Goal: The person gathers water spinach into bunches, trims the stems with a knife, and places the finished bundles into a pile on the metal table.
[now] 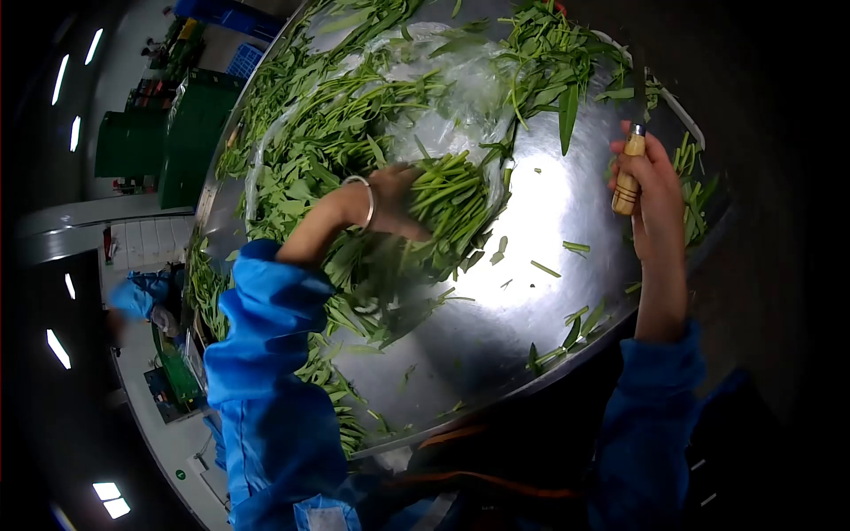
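Observation:
My left hand [394,202], with a bangle at the wrist, grips a thick bunch of water spinach [452,190] around its stems; the fingers are partly blurred. The cut stem ends point up and to the right, above the metal table [540,212]. In my right hand [660,181] is a knife [629,168], held by its pale wooden handle. Its dark blade points away from me and is hard to make out against the background. A large heap of loose water spinach [301,177] lies around and beyond my left hand.
Clear plastic sheeting [469,84] lies among the greens. Cut stem pieces [544,268] are scattered on the metal. Green crates [190,133] and a blue basket [243,60] stand beyond the table. A person in blue [142,296] is at far left.

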Available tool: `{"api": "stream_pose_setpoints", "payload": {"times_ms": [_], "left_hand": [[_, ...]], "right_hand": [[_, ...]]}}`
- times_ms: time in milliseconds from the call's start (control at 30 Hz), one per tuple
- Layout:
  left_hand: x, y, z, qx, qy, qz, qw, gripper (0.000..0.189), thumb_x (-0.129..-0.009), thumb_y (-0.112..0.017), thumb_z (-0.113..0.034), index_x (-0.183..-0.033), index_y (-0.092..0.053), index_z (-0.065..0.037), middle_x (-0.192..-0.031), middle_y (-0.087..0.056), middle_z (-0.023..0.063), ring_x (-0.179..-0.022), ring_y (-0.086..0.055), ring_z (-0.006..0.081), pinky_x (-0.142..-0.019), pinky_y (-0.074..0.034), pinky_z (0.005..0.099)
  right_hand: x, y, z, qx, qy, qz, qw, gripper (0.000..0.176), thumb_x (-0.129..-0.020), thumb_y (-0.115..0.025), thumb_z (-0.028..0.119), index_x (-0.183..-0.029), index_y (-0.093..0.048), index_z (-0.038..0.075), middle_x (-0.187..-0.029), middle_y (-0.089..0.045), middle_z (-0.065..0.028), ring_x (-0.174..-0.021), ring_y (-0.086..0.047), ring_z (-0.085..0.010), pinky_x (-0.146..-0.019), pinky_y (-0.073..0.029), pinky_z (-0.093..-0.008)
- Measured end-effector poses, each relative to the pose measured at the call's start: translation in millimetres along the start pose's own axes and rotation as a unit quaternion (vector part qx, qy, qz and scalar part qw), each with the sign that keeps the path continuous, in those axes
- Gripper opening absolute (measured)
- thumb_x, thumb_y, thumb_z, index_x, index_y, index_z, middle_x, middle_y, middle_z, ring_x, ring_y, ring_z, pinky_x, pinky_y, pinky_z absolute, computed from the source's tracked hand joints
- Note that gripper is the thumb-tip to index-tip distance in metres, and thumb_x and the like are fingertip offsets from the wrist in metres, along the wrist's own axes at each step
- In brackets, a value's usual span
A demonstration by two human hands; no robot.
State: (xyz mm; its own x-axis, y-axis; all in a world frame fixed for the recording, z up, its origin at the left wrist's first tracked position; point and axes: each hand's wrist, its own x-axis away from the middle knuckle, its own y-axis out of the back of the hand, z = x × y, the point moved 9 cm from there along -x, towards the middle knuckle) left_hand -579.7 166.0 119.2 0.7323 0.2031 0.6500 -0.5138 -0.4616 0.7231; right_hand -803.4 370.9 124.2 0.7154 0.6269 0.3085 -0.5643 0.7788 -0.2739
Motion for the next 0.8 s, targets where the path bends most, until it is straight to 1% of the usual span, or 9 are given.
{"api": "stream_pose_setpoints", "payload": {"times_ms": [33,67,167,333,500,567,633,667,800], "left_hand": [[-6,-11,-1,0.047,0.037,0.057,0.997,0.106,-0.055,-0.074,-0.055,-0.136,-0.029,-0.002,-0.116,-0.049,0.0303,-0.110,-0.049,0.0388,-0.095,-0.039,0.0382],[-8,-13,-3,0.041,0.012,-0.034,0.999,0.112,-0.056,-0.076,-0.053,-0.138,-0.018,-0.004,-0.116,-0.051,0.0296,-0.109,-0.051,0.0381,-0.094,-0.040,0.0389],[-2,-21,3,0.086,0.036,-0.093,0.991,0.103,-0.058,-0.084,-0.027,-0.136,-0.021,-0.003,-0.120,-0.052,0.0190,-0.111,-0.051,0.0295,-0.097,-0.038,0.0343],[73,37,27,0.354,0.073,-0.206,0.909,0.071,-0.066,-0.073,0.000,-0.128,-0.037,0.002,-0.113,-0.059,0.0102,-0.102,-0.056,0.0177,-0.090,-0.044,0.0296],[97,35,34,0.390,0.047,-0.210,0.895,0.051,-0.071,-0.068,0.001,-0.118,-0.049,0.003,-0.114,-0.059,0.0096,-0.100,-0.057,0.0171,-0.090,-0.044,0.0288],[74,25,26,0.240,0.036,-0.233,0.942,0.046,-0.070,-0.068,-0.002,-0.113,-0.052,0.004,-0.106,-0.062,0.0094,-0.096,-0.058,0.0174,-0.088,-0.045,0.0289],[47,10,2,0.148,0.151,-0.142,0.967,0.050,-0.068,-0.072,-0.018,-0.110,-0.053,0.003,-0.105,-0.061,0.0179,-0.092,-0.061,0.0238,-0.082,-0.048,0.0311],[28,-9,-1,0.113,0.084,-0.141,0.980,0.062,-0.066,-0.071,-0.028,-0.117,-0.048,0.000,-0.092,-0.061,0.0215,-0.087,-0.058,0.0359,-0.078,-0.048,0.0392],[32,-23,-48,-0.134,0.042,-0.259,0.956,0.067,-0.065,-0.071,-0.033,-0.118,-0.042,-0.003,-0.094,-0.057,0.0225,-0.089,-0.056,0.0360,-0.078,-0.045,0.0433]], "right_hand": [[1,0,1,0.003,-0.001,-0.004,1.000,0.042,-0.080,-0.053,0.009,-0.120,-0.047,0.001,-0.093,-0.057,-0.0055,-0.070,-0.049,-0.0079,-0.062,-0.044,-0.0216],[3,1,0,0.006,-0.003,-0.010,1.000,0.041,-0.079,-0.054,0.009,-0.120,-0.048,0.002,-0.093,-0.057,-0.0053,-0.069,-0.049,-0.0075,-0.062,-0.044,-0.0213],[3,5,-5,0.134,0.019,-0.013,0.991,0.043,-0.078,-0.053,0.004,-0.120,-0.047,0.001,-0.093,-0.059,-0.0102,-0.074,-0.056,-0.0152,-0.065,-0.046,-0.0271],[0,9,-42,0.539,0.057,0.046,0.839,0.040,-0.079,-0.055,0.001,-0.118,-0.047,0.004,-0.097,-0.059,-0.0185,-0.087,-0.059,-0.0311,-0.074,-0.047,-0.0369],[-9,13,-64,0.619,0.020,0.070,0.782,0.041,-0.076,-0.056,-0.002,-0.116,-0.047,0.004,-0.103,-0.058,-0.0236,-0.097,-0.055,-0.0408,-0.080,-0.045,-0.0427],[-6,6,-63,0.635,0.013,0.089,0.768,0.042,-0.076,-0.056,-0.002,-0.117,-0.047,0.003,-0.103,-0.058,-0.0235,-0.096,-0.056,-0.0403,-0.080,-0.046,-0.0422],[-6,6,-65,0.646,-0.021,0.077,0.759,0.048,-0.076,-0.056,-0.003,-0.121,-0.044,0.003,-0.108,-0.055,-0.0226,-0.102,-0.053,-0.0394,-0.085,-0.044,-0.0422],[-7,9,-67,0.652,-0.039,0.071,0.754,0.051,-0.075,-0.057,-0.003,-0.124,-0.043,0.003,-0.111,-0.054,-0.0222,-0.105,-0.051,-0.0390,-0.087,-0.043,-0.0422],[1,9,-54,0.660,0.068,0.023,0.748,0.060,-0.076,-0.059,0.003,-0.131,-0.036,0.004,-0.125,-0.044,-0.0195,-0.115,-0.042,-0.0361,-0.097,-0.035,-0.0421]]}}
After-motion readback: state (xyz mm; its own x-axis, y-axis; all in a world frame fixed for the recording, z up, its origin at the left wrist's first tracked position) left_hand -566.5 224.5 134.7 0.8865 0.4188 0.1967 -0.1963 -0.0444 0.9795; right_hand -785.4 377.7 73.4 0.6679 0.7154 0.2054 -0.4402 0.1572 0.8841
